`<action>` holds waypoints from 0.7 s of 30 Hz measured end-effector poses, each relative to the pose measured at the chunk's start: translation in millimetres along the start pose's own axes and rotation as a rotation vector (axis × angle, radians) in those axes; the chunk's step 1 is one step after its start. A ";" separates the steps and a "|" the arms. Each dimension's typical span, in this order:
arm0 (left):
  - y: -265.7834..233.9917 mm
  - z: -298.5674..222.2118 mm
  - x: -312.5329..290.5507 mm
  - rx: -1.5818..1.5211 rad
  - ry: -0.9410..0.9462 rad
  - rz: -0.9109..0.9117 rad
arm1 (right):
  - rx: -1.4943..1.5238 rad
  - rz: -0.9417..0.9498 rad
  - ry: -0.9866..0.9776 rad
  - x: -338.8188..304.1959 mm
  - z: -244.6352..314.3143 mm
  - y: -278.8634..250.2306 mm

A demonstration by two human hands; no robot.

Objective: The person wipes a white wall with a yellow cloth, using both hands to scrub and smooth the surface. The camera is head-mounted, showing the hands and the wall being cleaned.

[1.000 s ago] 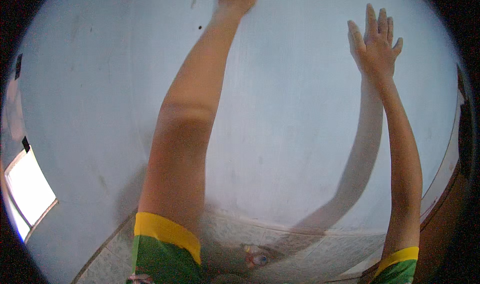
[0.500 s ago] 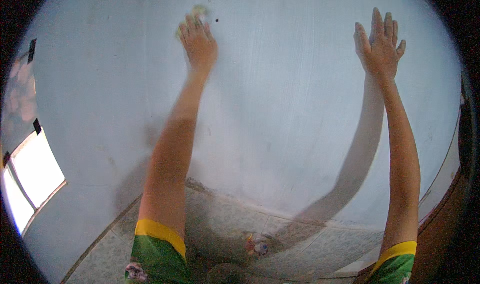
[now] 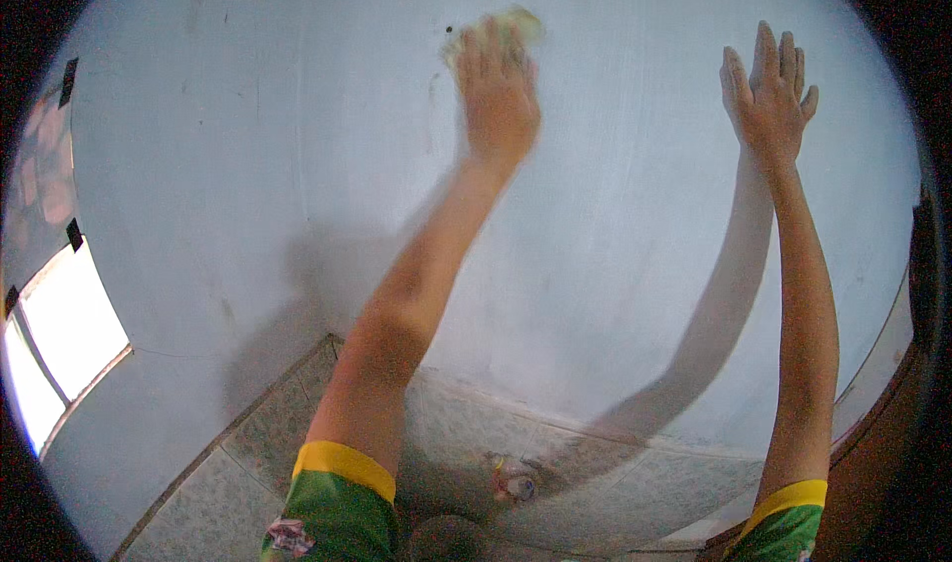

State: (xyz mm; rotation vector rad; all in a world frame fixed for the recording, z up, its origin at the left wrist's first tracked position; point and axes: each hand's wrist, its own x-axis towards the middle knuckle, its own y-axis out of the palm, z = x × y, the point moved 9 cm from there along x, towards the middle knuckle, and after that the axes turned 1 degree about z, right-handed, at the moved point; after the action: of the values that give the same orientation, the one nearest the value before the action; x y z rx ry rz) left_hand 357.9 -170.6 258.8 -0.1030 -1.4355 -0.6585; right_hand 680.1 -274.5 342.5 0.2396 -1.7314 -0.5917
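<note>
Cloth [image 3: 496, 29] under left hand [image 3: 499, 96], pressed to wall [image 3: 615, 265]; hand has swept right and up since a moment ago, wiping on; right hand [image 3: 769, 101] flat, fingers spread, bracing

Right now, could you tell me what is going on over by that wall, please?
A person is rubbing a pale blue wall with a yellowish cloth or sponge, pressed under the left hand, which is blurred with motion high on the wall. The right hand lies flat against the wall with fingers spread, holding nothing. Below is a speckled tiled floor, with a bright window at the left.
</note>
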 end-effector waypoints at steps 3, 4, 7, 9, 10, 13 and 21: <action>-8.2 -81.3 -57.7 -0.174 0.217 0.306 | -0.012 0.013 -0.007 -8.6 -12.1 2.5; -7.6 -80.7 -54.6 -0.199 0.240 0.282 | -0.021 0.018 -0.011 -10.2 -15.4 2.5; 15.5 -15.0 -5.8 -0.232 0.205 0.091 | -0.029 0.022 -0.007 -17.2 -19.2 1.5; 39.4 83.9 57.1 -0.055 -0.044 0.062 | -0.028 0.024 0.007 -14.1 -10.7 0.8; 35.1 116.3 80.6 0.202 -0.165 -0.041 | -0.022 0.010 0.021 -6.5 -4.9 -1.6; 57.7 71.7 93.8 0.418 0.019 -0.041 | -0.015 0.010 0.027 -6.2 -5.9 1.3; 46.1 -48.7 105.6 -0.136 0.225 -0.067 | -0.018 0.031 0.000 -14.0 -17.0 -0.3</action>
State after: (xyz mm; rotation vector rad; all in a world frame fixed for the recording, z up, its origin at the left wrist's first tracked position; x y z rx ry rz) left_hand 421.8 -192.2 364.1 -0.0846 -1.1817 -0.7978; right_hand 699.8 -272.6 332.9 0.1995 -1.7259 -0.5846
